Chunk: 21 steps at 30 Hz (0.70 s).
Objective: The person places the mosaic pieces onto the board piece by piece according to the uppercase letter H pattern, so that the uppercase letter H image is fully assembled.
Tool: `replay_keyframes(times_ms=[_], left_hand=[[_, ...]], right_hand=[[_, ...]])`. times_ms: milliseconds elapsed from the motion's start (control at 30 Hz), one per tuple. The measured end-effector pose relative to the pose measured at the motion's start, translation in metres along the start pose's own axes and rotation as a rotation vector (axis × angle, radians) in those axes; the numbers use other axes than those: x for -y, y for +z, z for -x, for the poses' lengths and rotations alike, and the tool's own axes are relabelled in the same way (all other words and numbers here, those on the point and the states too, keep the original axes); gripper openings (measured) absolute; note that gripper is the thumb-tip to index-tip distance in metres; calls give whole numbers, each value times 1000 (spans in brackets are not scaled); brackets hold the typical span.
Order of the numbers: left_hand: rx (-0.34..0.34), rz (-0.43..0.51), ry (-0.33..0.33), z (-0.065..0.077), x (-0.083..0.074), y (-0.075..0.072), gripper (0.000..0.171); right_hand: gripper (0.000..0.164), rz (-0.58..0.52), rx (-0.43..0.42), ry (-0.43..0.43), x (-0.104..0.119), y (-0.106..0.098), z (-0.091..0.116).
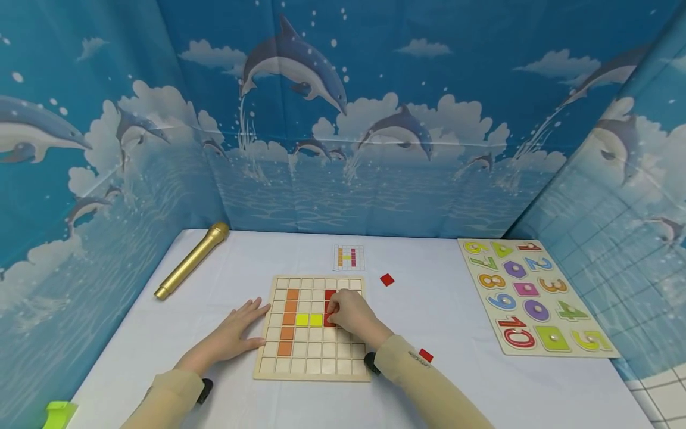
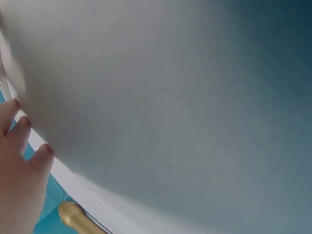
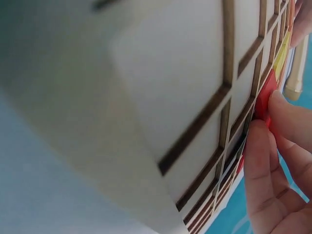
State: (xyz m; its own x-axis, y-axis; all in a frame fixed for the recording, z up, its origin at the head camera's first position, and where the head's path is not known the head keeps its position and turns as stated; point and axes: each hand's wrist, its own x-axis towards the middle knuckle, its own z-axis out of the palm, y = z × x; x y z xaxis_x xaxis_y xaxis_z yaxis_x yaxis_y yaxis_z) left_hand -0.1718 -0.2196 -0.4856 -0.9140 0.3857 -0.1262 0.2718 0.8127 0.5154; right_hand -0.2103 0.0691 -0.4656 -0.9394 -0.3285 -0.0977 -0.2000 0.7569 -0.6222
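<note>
A wooden grid board (image 1: 313,369) lies on the table. It bears a column of orange tiles (image 1: 287,319), two yellow tiles (image 1: 309,320) and some red tiles (image 1: 330,294) in a column further right. My right hand (image 1: 352,313) is over that red column, thumb and fingers pinching a red tile (image 3: 264,95) down at the grid beside the yellow. In the head view the hand partly covers the red column. My left hand (image 1: 227,333) rests with spread fingers on the table, its tips at the board's left edge; its fingers (image 2: 41,158) also show in the left wrist view.
Loose red tiles lie behind the board (image 1: 387,279) and beside the right sleeve (image 1: 426,355). A small pattern card (image 1: 349,258) sits behind the board. A gold microphone (image 1: 192,260) is at left, a number-and-shape puzzle (image 1: 536,298) at right.
</note>
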Motion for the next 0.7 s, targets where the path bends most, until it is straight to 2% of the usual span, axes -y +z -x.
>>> replay_keyframes(times_ms=[267,500,700], left_hand=[[-2,1,8,0,-1,-1,76],[-1,0,-6,0,-1,-1,76],[2,-2,-8,0,0,-1,77]], right_hand=[[11,-61,22,-8,-4,-4,4],[8,-158,41,34,-20,-19,18],[7,-167,-13,91,-44,-37,38]])
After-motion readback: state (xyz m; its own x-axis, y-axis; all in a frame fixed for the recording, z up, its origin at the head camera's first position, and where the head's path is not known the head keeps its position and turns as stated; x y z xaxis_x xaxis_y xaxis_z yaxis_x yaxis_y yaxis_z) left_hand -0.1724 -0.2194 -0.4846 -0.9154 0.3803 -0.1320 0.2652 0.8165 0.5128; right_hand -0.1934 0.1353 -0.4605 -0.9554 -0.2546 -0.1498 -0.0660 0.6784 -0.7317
